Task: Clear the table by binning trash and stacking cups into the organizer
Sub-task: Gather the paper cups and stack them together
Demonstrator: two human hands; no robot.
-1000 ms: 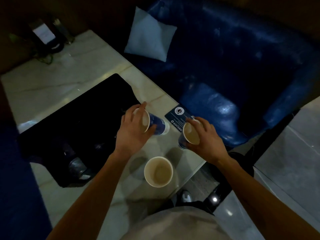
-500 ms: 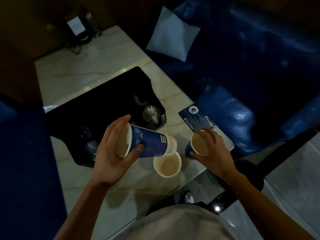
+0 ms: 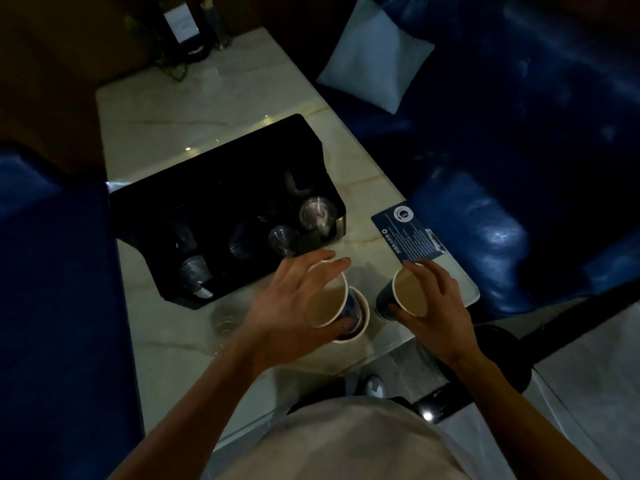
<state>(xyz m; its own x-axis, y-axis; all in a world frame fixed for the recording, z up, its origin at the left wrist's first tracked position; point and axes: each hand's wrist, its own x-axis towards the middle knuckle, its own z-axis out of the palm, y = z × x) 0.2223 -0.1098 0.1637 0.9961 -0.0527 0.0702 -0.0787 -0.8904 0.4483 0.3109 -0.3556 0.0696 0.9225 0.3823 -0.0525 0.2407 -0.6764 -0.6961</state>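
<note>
My left hand (image 3: 291,306) grips a blue paper cup (image 3: 329,303) by its rim, its base sunk into a second paper cup (image 3: 362,318) standing on the marble table (image 3: 194,102). My right hand (image 3: 436,303) holds a third blue paper cup (image 3: 408,292) tilted at the table's right edge. A black organizer tray (image 3: 221,188) lies just behind my left hand, with several clear plastic cups (image 3: 317,213) in its slots.
A dark blue card (image 3: 408,237) lies on the table beside the right-hand cup. A blue sofa (image 3: 502,140) with a pale cushion (image 3: 375,60) runs along the right. Dark items with a small sign (image 3: 181,24) stand at the table's far end.
My left hand turned its cup from lying sideways to upright and lowered it into the cup standing on the table. My right hand kept hold of its cup.
</note>
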